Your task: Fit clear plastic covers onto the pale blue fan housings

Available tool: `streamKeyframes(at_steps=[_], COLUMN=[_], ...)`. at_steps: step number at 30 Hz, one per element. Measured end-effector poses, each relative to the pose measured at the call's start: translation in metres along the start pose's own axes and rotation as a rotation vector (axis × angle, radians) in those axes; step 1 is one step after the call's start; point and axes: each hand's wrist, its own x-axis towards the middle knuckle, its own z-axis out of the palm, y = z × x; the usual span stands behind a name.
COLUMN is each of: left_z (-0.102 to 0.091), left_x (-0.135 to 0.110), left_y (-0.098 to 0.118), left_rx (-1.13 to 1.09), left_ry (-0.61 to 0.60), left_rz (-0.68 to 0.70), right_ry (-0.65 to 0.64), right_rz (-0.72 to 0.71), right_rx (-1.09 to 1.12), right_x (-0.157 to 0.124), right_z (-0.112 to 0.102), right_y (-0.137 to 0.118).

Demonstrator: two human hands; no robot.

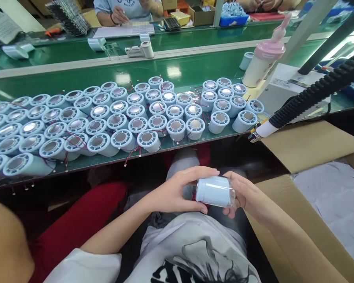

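Note:
Over my lap, a light-blue cylinder (214,191) lies sideways between my two hands, with a clear plastic sleeve around it that extends past its right end. My left hand (177,188) is curved around the left end, index finger along the top and thumb below. At the other end, my right hand (246,194) grips the cylinder and the loose plastic with bent fingers; some fingertips are hidden behind it. Many similar blue cylinders (150,140) stand in rows on the green bench ahead, with metallic round centres, slotted rims and thin red and black wires.
An open cardboard box (271,192) with white sheets inside is at my right. Above it hangs a black corrugated hose (318,90). A pink-topped pump bottle (264,59) and a tape roll (147,50) are on the bench. Co-workers sit opposite; a red-clad leg (85,224) is at left.

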Motion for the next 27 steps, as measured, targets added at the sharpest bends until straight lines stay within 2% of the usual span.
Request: streamKeyframes(at_steps=[6, 11, 16, 18, 22, 25, 27], left_z=[0.0, 0.001, 0.004, 0.006, 0.009, 0.009, 0.008], left_x=[-0.001, -0.002, -0.002, -0.002, -0.003, -0.002, -0.002], left_y=[0.0, 0.001, 0.008, 0.013, 0.019, 0.021, 0.021], left_rx=[-0.047, -0.01, -0.026, -0.038, -0.148, -0.281, -0.325], left_ry=[0.005, 0.008, 0.038, 0.058, 0.111, 0.099, 0.066], left_rz=[-0.004, 0.025, -0.041, -0.106, -0.254, -0.326, -0.354], right_ry=[-0.023, -0.122, -0.139, -0.077, 0.095, 0.06, 0.022], right_rz=[0.108, 0.232, 0.222, 0.073, -0.547, -0.947, -1.063], right_rx=[0.088, 0.13, 0.033, -0.085, -0.576, -0.971, -1.054], right_x=[0.005, 0.008, 0.008, 0.005, -0.001, -0.002, -0.002], right_z=[0.005, 0.006, 0.004, 0.001, -0.009, -0.014, -0.015], right_y=[0.001, 0.002, 0.011, 0.015, 0.017, 0.012, 0.011])
